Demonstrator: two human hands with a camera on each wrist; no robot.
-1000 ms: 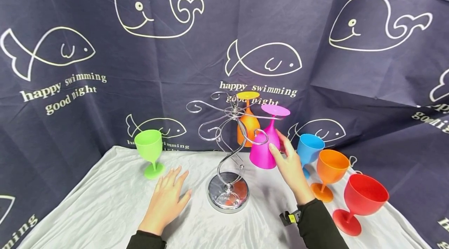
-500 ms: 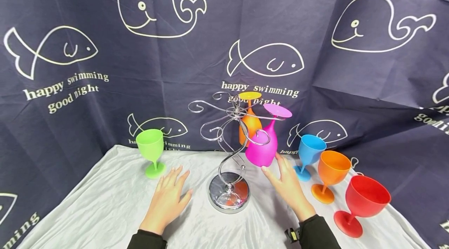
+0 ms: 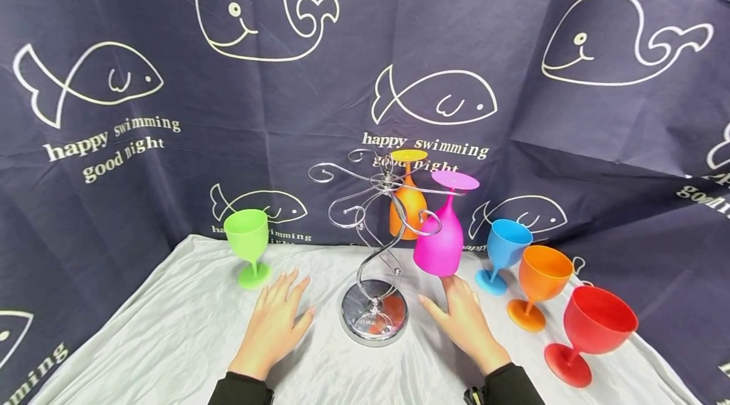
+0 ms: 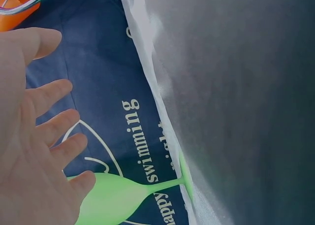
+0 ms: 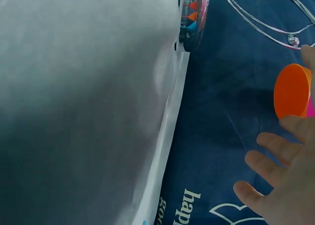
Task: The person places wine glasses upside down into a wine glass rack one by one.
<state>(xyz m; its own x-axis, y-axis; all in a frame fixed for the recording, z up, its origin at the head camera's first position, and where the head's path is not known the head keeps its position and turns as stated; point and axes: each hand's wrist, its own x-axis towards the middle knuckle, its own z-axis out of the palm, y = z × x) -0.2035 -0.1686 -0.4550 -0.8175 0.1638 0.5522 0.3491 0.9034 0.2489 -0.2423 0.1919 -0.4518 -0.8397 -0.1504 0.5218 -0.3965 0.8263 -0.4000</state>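
Observation:
A magenta goblet hangs upside down by its foot from an arm of the chrome scroll rack. Behind it an orange goblet with a yellower foot hangs the same way. Just below the magenta rim is my right hand, fingers spread and holding nothing; the index fingertip overlaps the rim in the head view. To the left of the rack base, my left hand is low over the cloth, fingers extended and holding nothing. The green goblet stands upright beyond it. In the left wrist view, the left fingers are apart.
At the right stand three upright goblets: blue, orange and red. A white cloth covers the table, and a dark printed curtain hangs behind. Several bare, curled rack arms reach left and forward.
My right hand has let go of the magenta goblet and come down toward me. The goblet swung left, then back right, hanging from the rack. My left hand stays nearly still.

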